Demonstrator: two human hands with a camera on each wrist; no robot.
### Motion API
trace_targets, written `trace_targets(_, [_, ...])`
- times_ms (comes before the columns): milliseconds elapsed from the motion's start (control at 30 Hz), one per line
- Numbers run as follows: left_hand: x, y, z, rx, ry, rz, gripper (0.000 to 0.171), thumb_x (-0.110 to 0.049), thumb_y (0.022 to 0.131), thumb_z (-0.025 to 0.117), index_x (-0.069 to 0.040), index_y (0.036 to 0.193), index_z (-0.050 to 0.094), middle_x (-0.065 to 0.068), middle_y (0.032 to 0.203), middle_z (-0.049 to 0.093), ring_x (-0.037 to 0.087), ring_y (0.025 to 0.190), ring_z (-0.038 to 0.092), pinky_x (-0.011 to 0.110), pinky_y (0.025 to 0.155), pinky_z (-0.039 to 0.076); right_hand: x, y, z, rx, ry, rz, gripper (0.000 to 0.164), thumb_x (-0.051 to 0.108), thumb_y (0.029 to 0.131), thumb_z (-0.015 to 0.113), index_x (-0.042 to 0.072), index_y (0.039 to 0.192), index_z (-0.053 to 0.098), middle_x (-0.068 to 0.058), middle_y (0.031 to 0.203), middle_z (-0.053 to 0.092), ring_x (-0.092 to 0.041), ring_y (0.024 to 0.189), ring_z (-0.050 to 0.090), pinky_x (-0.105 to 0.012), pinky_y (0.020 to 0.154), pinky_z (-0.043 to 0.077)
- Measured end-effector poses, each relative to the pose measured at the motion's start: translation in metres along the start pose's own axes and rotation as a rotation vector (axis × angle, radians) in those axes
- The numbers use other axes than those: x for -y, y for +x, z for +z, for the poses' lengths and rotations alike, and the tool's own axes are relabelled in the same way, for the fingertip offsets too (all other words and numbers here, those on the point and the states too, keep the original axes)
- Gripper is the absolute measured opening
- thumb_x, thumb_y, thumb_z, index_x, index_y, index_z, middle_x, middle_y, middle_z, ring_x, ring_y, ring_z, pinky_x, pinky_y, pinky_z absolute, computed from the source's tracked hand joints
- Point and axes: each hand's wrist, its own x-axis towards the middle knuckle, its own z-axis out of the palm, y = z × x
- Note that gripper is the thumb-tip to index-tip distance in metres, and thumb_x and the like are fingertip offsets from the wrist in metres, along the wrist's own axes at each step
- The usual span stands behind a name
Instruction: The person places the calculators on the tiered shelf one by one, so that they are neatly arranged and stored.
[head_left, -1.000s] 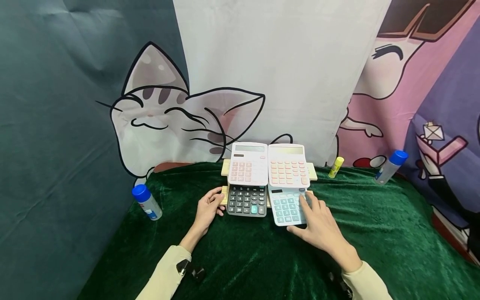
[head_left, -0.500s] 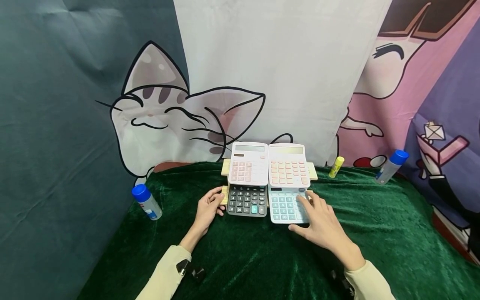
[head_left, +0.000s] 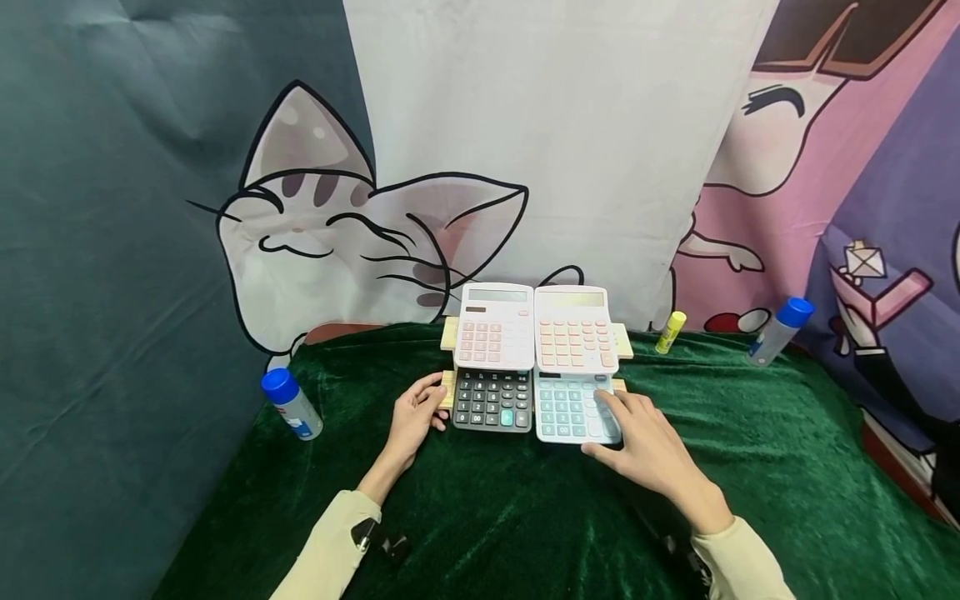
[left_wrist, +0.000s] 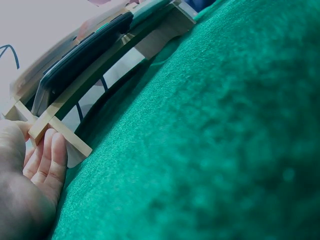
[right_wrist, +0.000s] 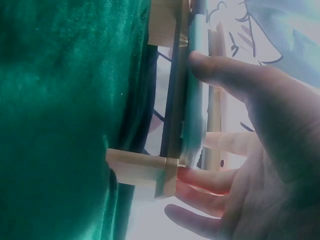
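A stepped wooden rack (head_left: 447, 390) bears calculators in two rows. On its lower step a black calculator (head_left: 491, 402) lies left of a light blue calculator (head_left: 566, 408). Two pale calculators with pink keys, a left one (head_left: 495, 342) and a right one (head_left: 576, 329), lean on the upper step. My left hand (head_left: 411, 421) pinches the rack's lower left end, thumb above and fingers below, as the left wrist view shows. My right hand (head_left: 651, 446) touches the light blue calculator, thumb at its front edge and index finger near its right side; other fingers reach the rack's end (right_wrist: 170, 175).
A grey bottle with a blue cap (head_left: 292, 406) stands to the left, and a similar bottle (head_left: 780, 332) to the far right. A small yellow tube (head_left: 671, 332) is behind the rack's right end. Green velvet (head_left: 480, 517) covers the table; a cartoon backdrop (head_left: 570, 167) hangs behind.
The light blue calculator has turned from a slight slant to straight and slid back on the lower step. My right hand has moved slightly with it; my left hand has stayed at the rack.
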Motion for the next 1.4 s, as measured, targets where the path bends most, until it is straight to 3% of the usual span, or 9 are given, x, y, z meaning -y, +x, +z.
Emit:
trace_targets(233, [-0.0009,0.0007,0.0011,0.016,-0.002,0.0,0.042,-0.025,0.099,0.064,-0.008,0.136,0.058,0.023,0.116,0.064,0.011,0.067,0.062,0.019,0.051,0.054,-0.0007,0.0006,0.0032,-0.03,-0.02,0.006,0.084,0.056,0.082,0.075,0.011,0.147,0.047,-0.02,0.141,0.051,-0.039,0.126,0.046,-0.061,0.099,0.043])
trace_targets(800, [-0.0024,0.002,0.0048,0.016,-0.001,0.015,0.038,-0.022,0.099,0.063,-0.01,0.135,0.059,0.02,0.11,0.065,0.01,0.065,0.062,0.02,0.051,0.054,-0.0037,0.0029,0.0082,-0.091,-0.039,-0.007,0.073,0.049,0.087,0.074,0.01,0.144,0.051,-0.022,0.138,0.053,-0.04,0.123,0.048,-0.06,0.096,0.045])
trace_targets(1400, [-0.0004,0.0003,0.0002,0.012,-0.007,0.004,0.04,-0.023,0.099,0.064,-0.009,0.136,0.058,0.02,0.11,0.065,0.01,0.065,0.063,0.02,0.051,0.054,-0.0061,0.0028,0.0064,-0.055,-0.001,-0.034,0.071,0.046,0.087,0.075,0.01,0.143,0.052,-0.019,0.137,0.053,-0.037,0.124,0.047,-0.058,0.097,0.046])
